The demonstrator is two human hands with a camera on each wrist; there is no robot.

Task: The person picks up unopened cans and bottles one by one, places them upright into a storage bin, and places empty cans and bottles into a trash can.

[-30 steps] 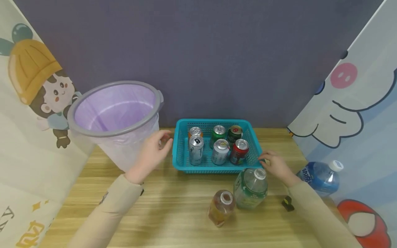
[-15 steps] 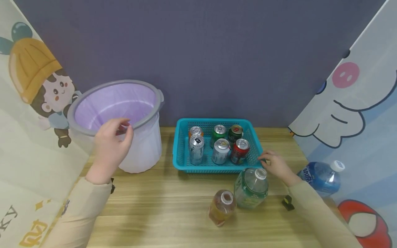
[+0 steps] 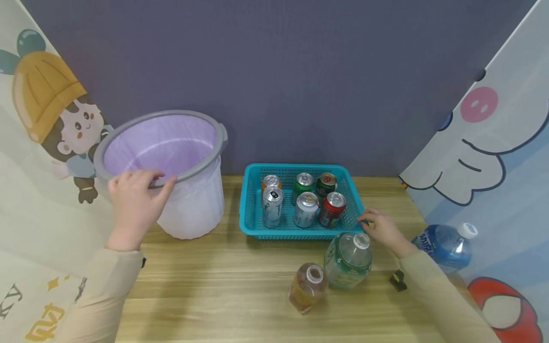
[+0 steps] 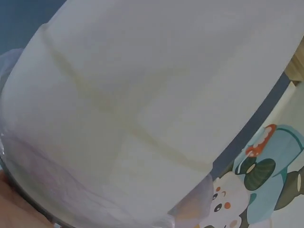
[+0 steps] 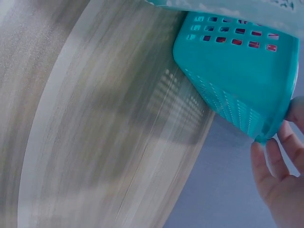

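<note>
Six cans are held in the basket on the table, its rim pinched by the right hand; three bottles are left outside, the bin gripped by the left hand.

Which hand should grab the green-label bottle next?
Probably the right hand: it holds the edge of the turquoise basket, close to the green-label bottle, though it must let go first. The left hand is farther away, at the rim of the bin.
</note>
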